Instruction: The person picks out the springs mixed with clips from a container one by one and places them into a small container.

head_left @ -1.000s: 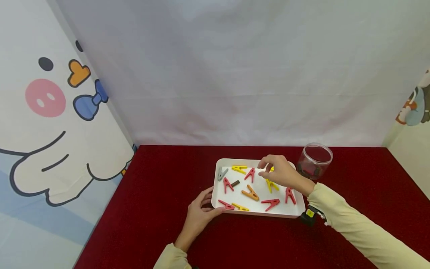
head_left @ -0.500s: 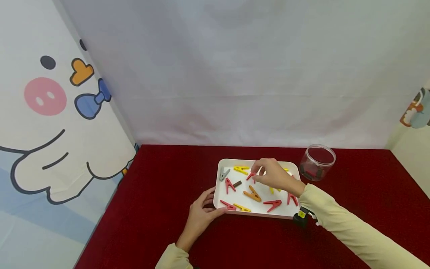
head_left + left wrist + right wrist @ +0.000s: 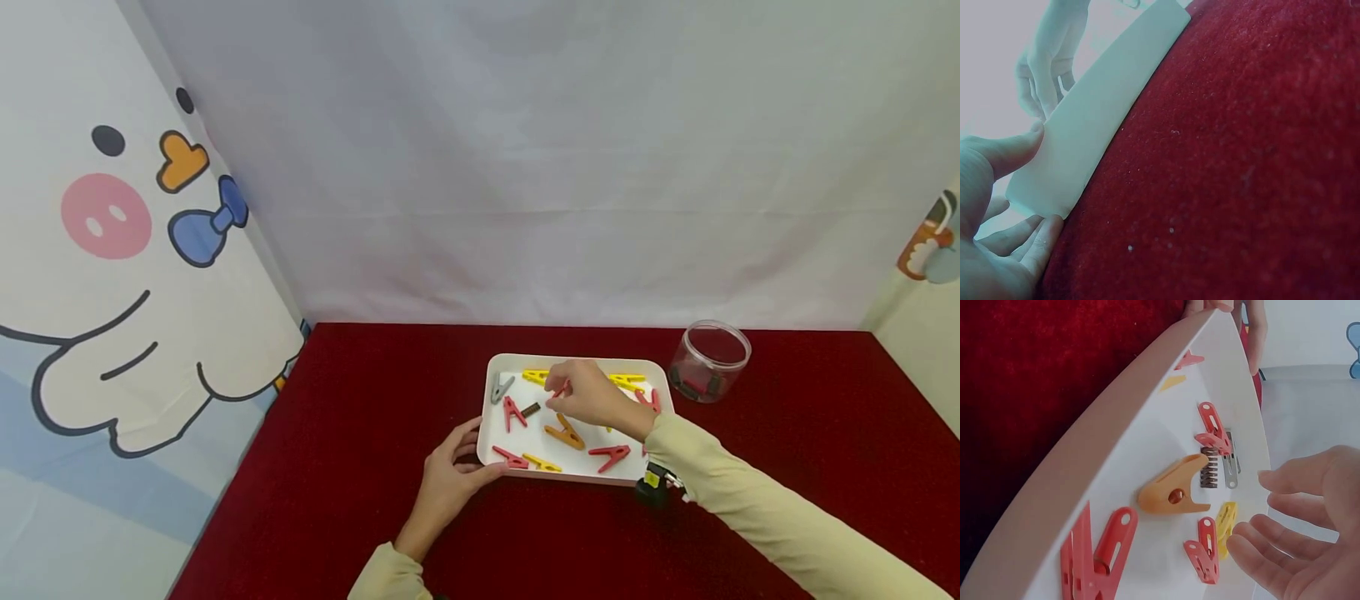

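A white tray [image 3: 592, 479] holds several red, yellow, orange and grey plastic clothes pegs. At its near left corner my left hand [image 3: 446, 482] grips the wall, thumb on the rim and fingers against the side. My right hand [image 3: 596, 396] hovers over the tray's middle; in the right wrist view its thumb and fingers are apart with nothing between them. Closest to those fingers are a red peg [image 3: 1205, 553] and a yellow peg [image 3: 1227, 528]. A small brown ridged piece, coil-like [image 3: 1209, 467], lies between the orange peg [image 3: 1172, 487] and the grey peg [image 3: 1230, 465].
Behind the tray's right end stands a clear round jar [image 3: 708, 360] without a lid, a few dark and reddish pieces at its bottom. Tray and jar sit on a dark red cloth [image 3: 390, 375]. A pale curtain [image 3: 525, 208] hangs behind.
My right hand has moved left across the tray, uncovering the yellow pegs at the right and partly covering a red peg. My left hand keeps its grip on the corner.
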{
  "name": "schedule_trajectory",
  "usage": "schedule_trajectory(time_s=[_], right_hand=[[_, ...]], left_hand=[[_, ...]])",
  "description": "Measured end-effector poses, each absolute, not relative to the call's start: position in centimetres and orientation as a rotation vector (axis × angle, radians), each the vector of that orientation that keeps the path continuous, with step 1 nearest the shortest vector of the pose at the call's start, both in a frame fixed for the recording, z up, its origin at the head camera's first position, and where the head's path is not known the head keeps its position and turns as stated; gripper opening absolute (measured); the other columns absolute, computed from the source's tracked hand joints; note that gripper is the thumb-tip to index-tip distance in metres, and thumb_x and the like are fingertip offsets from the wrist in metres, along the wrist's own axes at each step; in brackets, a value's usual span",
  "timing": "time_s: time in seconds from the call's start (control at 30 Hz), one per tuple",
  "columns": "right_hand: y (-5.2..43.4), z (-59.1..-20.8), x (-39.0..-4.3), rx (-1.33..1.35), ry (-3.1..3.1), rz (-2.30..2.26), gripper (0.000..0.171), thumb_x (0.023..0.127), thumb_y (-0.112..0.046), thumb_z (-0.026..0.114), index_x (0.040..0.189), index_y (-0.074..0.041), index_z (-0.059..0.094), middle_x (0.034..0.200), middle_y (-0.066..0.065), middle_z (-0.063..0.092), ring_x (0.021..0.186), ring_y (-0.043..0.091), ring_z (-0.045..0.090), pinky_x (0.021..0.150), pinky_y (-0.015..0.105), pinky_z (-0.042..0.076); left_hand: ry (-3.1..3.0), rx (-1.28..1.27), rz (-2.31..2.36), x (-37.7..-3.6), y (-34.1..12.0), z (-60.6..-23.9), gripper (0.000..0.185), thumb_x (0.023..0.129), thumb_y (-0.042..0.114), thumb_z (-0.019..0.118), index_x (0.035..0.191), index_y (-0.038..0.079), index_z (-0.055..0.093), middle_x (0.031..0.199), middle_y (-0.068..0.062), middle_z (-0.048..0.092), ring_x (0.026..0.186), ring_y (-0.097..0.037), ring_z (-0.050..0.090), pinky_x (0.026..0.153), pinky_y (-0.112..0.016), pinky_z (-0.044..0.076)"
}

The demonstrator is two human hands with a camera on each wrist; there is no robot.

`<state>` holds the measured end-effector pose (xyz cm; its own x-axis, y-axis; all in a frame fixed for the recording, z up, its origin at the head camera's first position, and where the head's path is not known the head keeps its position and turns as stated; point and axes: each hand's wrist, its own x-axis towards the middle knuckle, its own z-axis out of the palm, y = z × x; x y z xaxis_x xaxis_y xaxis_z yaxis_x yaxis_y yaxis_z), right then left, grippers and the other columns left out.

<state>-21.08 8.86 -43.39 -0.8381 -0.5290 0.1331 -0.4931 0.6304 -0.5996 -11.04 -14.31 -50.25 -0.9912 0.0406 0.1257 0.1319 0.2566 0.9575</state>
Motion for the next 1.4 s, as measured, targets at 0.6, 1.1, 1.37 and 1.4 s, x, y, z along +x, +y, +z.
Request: schedule_trajectory(time_s=[0.6,1.1,1.37,1.4], right_hand=[[6.8,-44.7,-21.5,-0.880,2.849,-0.931,0.014,0.074,-0.010,0.077,0.077,-0.002,0.066,0.071,0.003,0.060,0.068,0.016,0.054,0.061,0.029,0.046],[5.4,-44.9,-21.5,-0.724,2.897,-0.775,0.021,0.075,-0.016,0.078,0.069,-0.006,0.060,0.062,0.001,0.049,0.057,0.014,0.042,0.051,0.025,0.036],[4.9,-45.1,-21.6,-0.670,2.900,-0.650,0.021,0.075,-0.015,0.076,0.069,-0.007,0.058,0.062,0.002,0.051,0.058,0.016,0.046,0.050,0.026,0.037],[4.8,-45.1,-21.6,-0.664,2.894,-0.643,0.021,0.075,-0.015,0.076,0.069,-0.008,0.057,0.062,0.002,0.051,0.057,0.016,0.046,0.049,0.026,0.037]], left_hand=[[-2.430,-0.159,-1.871,-11.1,-14.2,-50.2,0.070,0.071,0.017,0.085,0.133,0.009,0.053,0.115,-0.018,0.060,0.103,-0.029,0.059,0.077,-0.032,0.054],[-2.437,-0.176,-1.906,-9.8,-13.7,-47.0,0.068,0.073,0.011,0.082,0.133,0.002,0.051,0.116,-0.024,0.059,0.104,-0.036,0.058,0.080,-0.043,0.053],[-2.417,-0.179,-1.925,-9.9,-13.7,-47.3,0.068,0.073,0.010,0.083,0.133,0.003,0.052,0.117,-0.023,0.059,0.104,-0.036,0.058,0.080,-0.043,0.053],[-2.417,-0.179,-1.924,-9.9,-13.8,-47.3,0.068,0.073,0.010,0.083,0.133,0.003,0.052,0.117,-0.023,0.059,0.104,-0.036,0.058,0.080,-0.043,0.053]])
